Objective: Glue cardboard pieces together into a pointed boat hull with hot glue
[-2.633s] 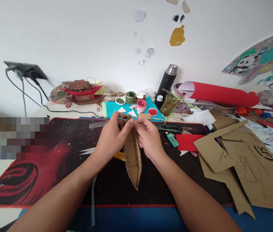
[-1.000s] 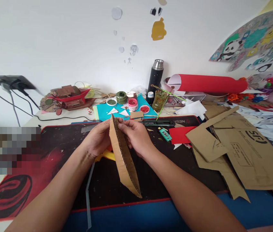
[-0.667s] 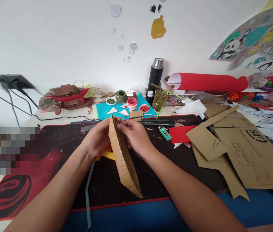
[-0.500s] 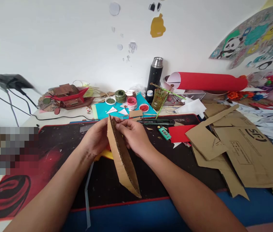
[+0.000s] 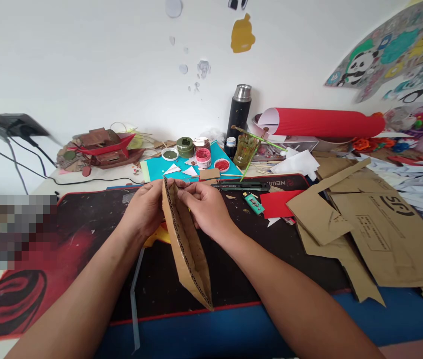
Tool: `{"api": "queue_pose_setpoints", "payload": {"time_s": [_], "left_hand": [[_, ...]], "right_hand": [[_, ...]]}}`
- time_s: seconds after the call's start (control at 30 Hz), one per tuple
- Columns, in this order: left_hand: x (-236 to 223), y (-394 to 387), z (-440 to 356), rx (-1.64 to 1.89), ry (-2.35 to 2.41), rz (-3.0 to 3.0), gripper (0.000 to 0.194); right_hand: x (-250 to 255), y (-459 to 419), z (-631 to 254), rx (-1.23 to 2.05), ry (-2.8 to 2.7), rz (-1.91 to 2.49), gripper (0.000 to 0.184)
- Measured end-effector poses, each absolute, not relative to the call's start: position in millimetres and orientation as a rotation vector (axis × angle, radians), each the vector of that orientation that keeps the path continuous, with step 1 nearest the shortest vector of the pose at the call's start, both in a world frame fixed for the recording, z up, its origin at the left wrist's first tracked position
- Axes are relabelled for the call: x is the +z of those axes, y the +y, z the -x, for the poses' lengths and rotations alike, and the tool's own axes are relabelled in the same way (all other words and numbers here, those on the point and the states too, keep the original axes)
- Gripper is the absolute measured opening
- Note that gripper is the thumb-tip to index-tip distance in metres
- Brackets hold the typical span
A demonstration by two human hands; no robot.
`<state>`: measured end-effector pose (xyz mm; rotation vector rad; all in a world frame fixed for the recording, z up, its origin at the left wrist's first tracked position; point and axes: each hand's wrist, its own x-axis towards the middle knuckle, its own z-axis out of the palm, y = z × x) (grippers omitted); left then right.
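Note:
A cardboard boat hull (image 5: 186, 249) is held above the dark mat, its pointed near end angled down toward me and its hollow inside partly showing. At its far end, my left hand (image 5: 144, 207) is closed around the left side, with most fingertips hidden behind the cardboard. My right hand (image 5: 207, 207) pinches the right wall near the same end, thumb and forefinger together. Beneath the hull and by my left wrist lies a yellow tool (image 5: 156, 236), mostly covered, whose kind I cannot tell.
Paint jars (image 5: 203, 158) stand on blue paper (image 5: 151, 169) behind the hands. Beyond are a brush jar (image 5: 244, 152) and a thermos (image 5: 240, 112). A utility knife (image 5: 243, 186) lies on the mat (image 5: 95, 234). Cardboard sheets (image 5: 387, 239) cover the right; finished boats (image 5: 103, 149) sit at back left.
The hull has rolled from showing its open inside to showing more of its left outer wall, then slightly back. Both hands keep their grip at the far end. The camera view has shifted.

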<state>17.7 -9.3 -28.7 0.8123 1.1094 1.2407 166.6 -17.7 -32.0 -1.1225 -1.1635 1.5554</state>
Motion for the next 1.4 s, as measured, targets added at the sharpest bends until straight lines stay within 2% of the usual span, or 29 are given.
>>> {"api": "queue_pose_setpoints", "payload": {"time_s": [1.4], "left_hand": [[-23.4,-12.7,-17.1,1.273,1.19,-0.804,0.031]], "right_hand": [[-30.9,-21.1,-166.0,1.571,-1.174,1.057,0.023]]}}
